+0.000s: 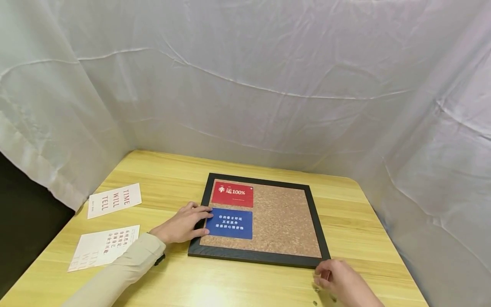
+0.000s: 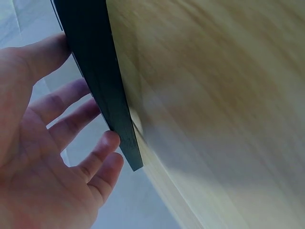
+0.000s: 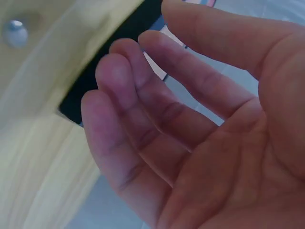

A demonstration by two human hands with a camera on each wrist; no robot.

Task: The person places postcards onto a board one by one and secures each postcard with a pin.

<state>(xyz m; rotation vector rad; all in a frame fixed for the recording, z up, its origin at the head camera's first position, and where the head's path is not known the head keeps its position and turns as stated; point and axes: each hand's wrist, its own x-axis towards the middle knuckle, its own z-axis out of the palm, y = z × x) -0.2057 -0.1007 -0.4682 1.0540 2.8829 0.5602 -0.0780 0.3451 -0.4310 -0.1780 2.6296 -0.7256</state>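
A cork board in a black frame lies on the table. A red card with white lettering is at its upper left. Right below it lies a blue card, also with white lettering. My left hand reaches over the frame's left side, its fingertips on the blue card's left edge. In the left wrist view, the fingers are spread along the frame. My right hand is by the frame's lower right corner, fingers loosely bent, with nothing visible between them.
Small tacks lie on the wooden table by my right hand; one shiny round tack shows in the right wrist view. Two white cards, one upper and one lower, lie on the left. Pale cloth hangs around the table.
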